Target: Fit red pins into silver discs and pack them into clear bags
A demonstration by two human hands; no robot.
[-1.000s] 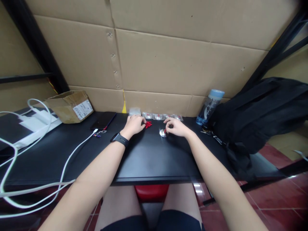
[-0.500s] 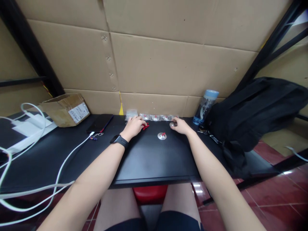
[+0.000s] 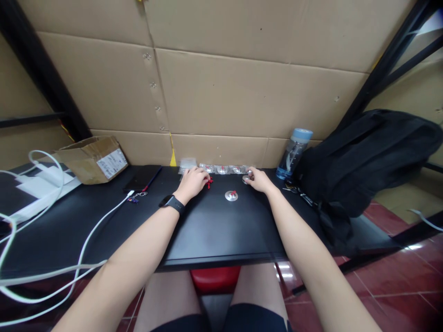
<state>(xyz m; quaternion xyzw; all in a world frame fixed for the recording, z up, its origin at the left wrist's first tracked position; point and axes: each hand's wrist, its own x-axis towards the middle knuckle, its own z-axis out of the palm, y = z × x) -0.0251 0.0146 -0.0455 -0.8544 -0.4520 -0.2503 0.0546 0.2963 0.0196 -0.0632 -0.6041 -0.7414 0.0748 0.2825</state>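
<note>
Black counter [image 3: 207, 230] w/ cardboard wall [image 3: 221, 92] behind and red tile floor [image 3: 387, 276] below, red stool [image 3: 215, 279] at its near edge. At the person's L, a charging cable [image 3: 83, 244] loops across the surface beside an open cardboard box [image 3: 95, 159] and a dark phone [image 3: 142, 178]; at R, a blue-capped water bottle [image 3: 294, 154] stands by a black backpack [image 3: 363, 161], w/ keys [image 3: 290, 186] near its base. The row of clear packets [image 3: 222, 169] runs along the back, betw. the hands and the wall. L hand [image 3: 194, 181], watch on wrist, is palm-down w/ fingers bent, fingertips at the small red pieces [image 3: 209, 182]; whether it pinches one, can't tell. R hand [image 3: 258, 179] has thumb and fingers closed on the edge of the stacked metal discs [image 3: 246, 179], near the packets' R end. A single disc w/ red piece on top [image 3: 231, 195] lies on the counter betw. the hands, slightly nearer the person, touched by neither.
</note>
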